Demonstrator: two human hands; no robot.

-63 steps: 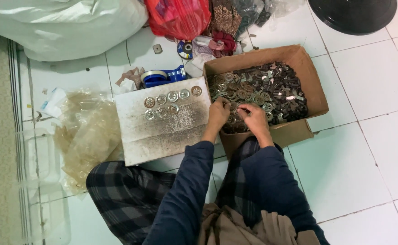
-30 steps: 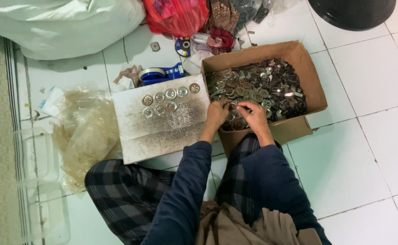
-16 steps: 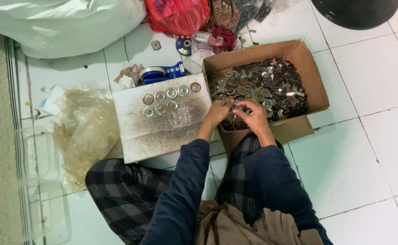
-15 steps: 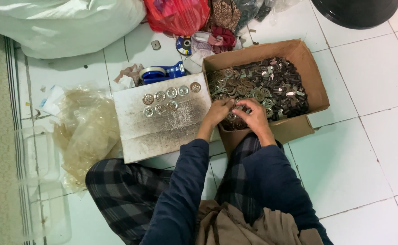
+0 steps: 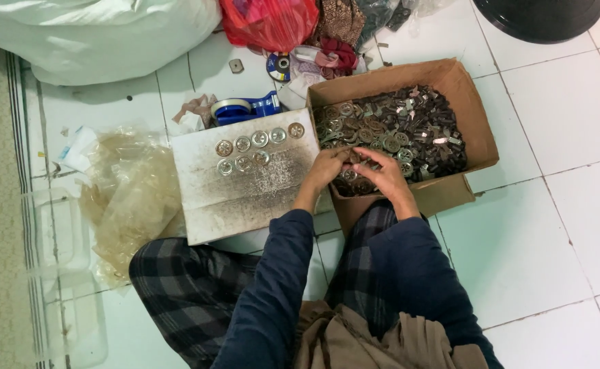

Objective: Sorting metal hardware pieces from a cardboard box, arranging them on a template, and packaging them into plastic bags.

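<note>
Both hands meet over the near left corner of the box [image 5: 474,102]. The left hand [image 5: 328,169] and right hand [image 5: 380,176] pinch a small metal part [image 5: 352,158] between their fingertips, just above the heap of parts [image 5: 395,133] that fills the box. The fingers cover most of the piece, so its exact shape cannot be told.

Left of the box lies a grey board [image 5: 242,198] with round discs [image 5: 255,147] set out along its far edge. I count seven: four in the far row, three in the near one, all lying flat and close together but not touching.

What could go wrong – the held part is tiny and gripped only at the fingertips, so a slip would likely drop it back into the heap, where it would be hard to pick out again. A sleeve swung across the board could also scatter the discs – they lie loose, near the edge.

Elsewhere: one blue tape dispenser [image 5: 242,109] beyond the board, one crumpled clear bag [image 5: 132,198] to its left, one red bag [image 5: 269,20] and one white sack [image 5: 95,34] at the far side.
</note>
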